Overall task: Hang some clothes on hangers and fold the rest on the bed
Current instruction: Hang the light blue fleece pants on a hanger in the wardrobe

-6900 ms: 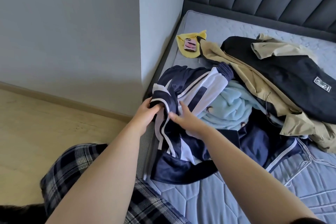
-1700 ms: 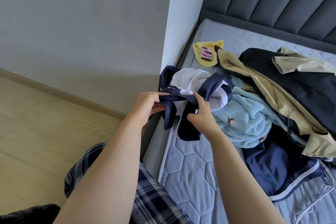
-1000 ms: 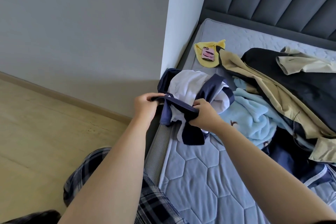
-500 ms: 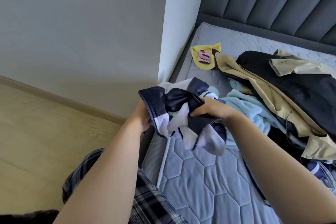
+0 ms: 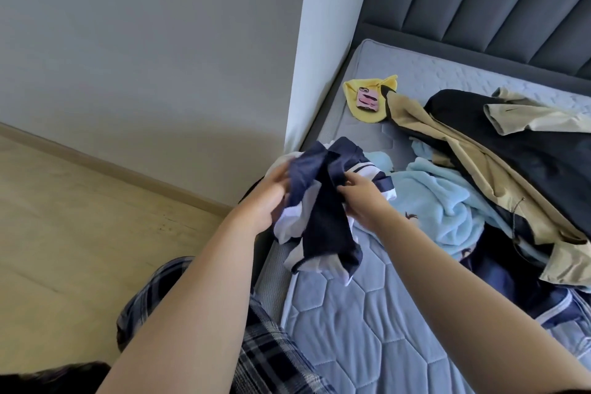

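Observation:
A navy and white jacket [image 5: 323, 217] hangs bunched above the bed's left edge. My left hand [image 5: 265, 198] holds its left side, fingers curled into the cloth. My right hand [image 5: 361, 198] grips its right side. The jacket's lower end trails onto the grey quilted mattress [image 5: 351, 329]. To the right lie a light blue fleece garment [image 5: 447, 208], a tan jacket [image 5: 479, 169], a black garment [image 5: 527, 144] and a navy piece [image 5: 511, 281] in one pile.
A yellow cloth [image 5: 364, 105] with a pink phone [image 5: 367, 99] on it lies near the bed's far left corner. A white wall corner [image 5: 319, 57] stands close to the bed's left edge. Dark padded headboard [image 5: 479, 0] behind. Wooden floor [image 5: 80, 217] at left.
Both hands have turned and regripped the navy and white jacket, letting more of it hang down toward the mattress. The camera has shifted slightly.

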Demonstrator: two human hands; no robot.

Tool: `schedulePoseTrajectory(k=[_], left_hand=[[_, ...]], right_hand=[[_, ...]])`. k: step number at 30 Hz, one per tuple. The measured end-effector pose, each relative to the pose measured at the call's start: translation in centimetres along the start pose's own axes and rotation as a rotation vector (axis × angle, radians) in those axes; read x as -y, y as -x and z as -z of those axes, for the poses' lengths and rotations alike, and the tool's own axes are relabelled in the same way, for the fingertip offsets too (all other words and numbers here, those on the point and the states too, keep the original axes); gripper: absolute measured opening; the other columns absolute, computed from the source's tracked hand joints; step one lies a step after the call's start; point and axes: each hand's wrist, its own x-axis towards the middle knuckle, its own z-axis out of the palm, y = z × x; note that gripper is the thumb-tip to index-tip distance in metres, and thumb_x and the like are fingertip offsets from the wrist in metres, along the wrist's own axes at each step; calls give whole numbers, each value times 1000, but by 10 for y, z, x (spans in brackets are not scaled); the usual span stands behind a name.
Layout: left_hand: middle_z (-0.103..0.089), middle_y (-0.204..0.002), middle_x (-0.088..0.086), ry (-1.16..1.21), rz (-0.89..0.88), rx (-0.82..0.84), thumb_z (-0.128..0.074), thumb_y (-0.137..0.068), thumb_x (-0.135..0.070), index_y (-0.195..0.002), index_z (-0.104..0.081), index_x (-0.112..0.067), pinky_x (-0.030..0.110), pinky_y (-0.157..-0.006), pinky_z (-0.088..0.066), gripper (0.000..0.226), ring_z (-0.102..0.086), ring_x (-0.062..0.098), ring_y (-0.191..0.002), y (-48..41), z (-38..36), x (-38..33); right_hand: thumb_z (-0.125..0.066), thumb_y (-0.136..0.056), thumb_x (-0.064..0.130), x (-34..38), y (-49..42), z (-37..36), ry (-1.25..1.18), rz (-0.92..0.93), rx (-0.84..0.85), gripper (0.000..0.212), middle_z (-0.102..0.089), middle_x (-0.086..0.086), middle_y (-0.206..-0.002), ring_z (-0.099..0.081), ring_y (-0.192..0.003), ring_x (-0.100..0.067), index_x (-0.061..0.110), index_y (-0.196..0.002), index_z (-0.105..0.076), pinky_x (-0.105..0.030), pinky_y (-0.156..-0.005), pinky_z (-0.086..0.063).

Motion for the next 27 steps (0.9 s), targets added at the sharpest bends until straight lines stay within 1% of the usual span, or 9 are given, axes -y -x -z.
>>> schedulePoseTrajectory(k=[2,5,8,11,14,16,19,23,27], left_hand=[[-46,-138,-11,-171,-4,196,-58,-94,-15,-145,-37,-34,34,-102,-37,57,-47,9,-117,0,-1,9],[-19,-148,-20,-537,-17,202,-75,-79,-36,-150,-18,-39,31,-113,-25,91,-22,3,-135,-4,-3,20],[10,-160,-3,-1094,-114,164,-78,-66,-56,-152,3,-36,50,-117,-14,119,4,18,-147,-11,-17,46],[24,-157,-3,-1323,-21,20,-72,-60,-70,-147,17,-42,68,-107,-12,127,17,25,-145,-17,-39,75],[24,-157,2,-1361,29,-210,-72,-64,-67,-145,22,-40,71,-102,-24,127,15,30,-145,-19,-55,98],[21,-157,3,-1342,38,-277,-73,-66,-61,-145,21,-39,67,-102,-29,125,9,31,-145,-23,-58,104],[10,-159,7,-1329,23,-349,-76,-66,-56,-147,16,-37,57,-103,-35,125,-6,34,-143,-26,-53,103],[-28,-149,12,-1209,113,-383,-77,-65,-55,-146,18,-39,46,-88,-45,126,-39,38,-126,-31,-37,97],[-60,-111,2,-1068,8,-368,-67,-74,-38,-147,12,-41,36,-69,-47,107,-57,27,-81,-29,-41,84]], right_hand=[[-44,-85,-8,-3,-4,1,362,148,-275,29,-64,-14,-99,-57,-91,-26,0,-106,-63,-32,-76,-45],[-46,-86,-1,-9,-4,10,642,350,-543,38,-57,-10,-124,-49,-114,-28,11,-117,-64,-35,-96,-41],[-40,-92,0,-12,-13,27,591,227,-364,40,-60,-12,-126,-54,-115,-29,9,-127,-59,-34,-96,-43],[-38,-87,-10,-15,-16,47,414,127,-253,49,-59,-12,-128,-57,-112,-23,6,-132,-52,-26,-86,-42],[-54,-77,4,-24,-18,76,953,230,-453,70,-34,-10,-149,-31,-135,-29,17,-144,-35,-40,-108,-28],[-72,-74,37,-36,-21,99,1267,47,-302,103,-2,-9,-160,-5,-145,-32,27,-151,-5,-54,-114,-11],[-80,-65,51,-63,-26,119,1486,-169,-106,128,3,-14,-158,-11,-144,-37,33,-149,15,-52,-108,-28],[-63,-80,27,-89,-34,117,1412,-30,-279,85,-51,-13,-128,-50,-116,-34,32,-147,-11,-38,-83,-44],[-53,-90,25,-41,-41,132,773,32,-501,34,-62,-5,-112,-59,-103,-28,14,-123,-52,-33,-86,-42]])
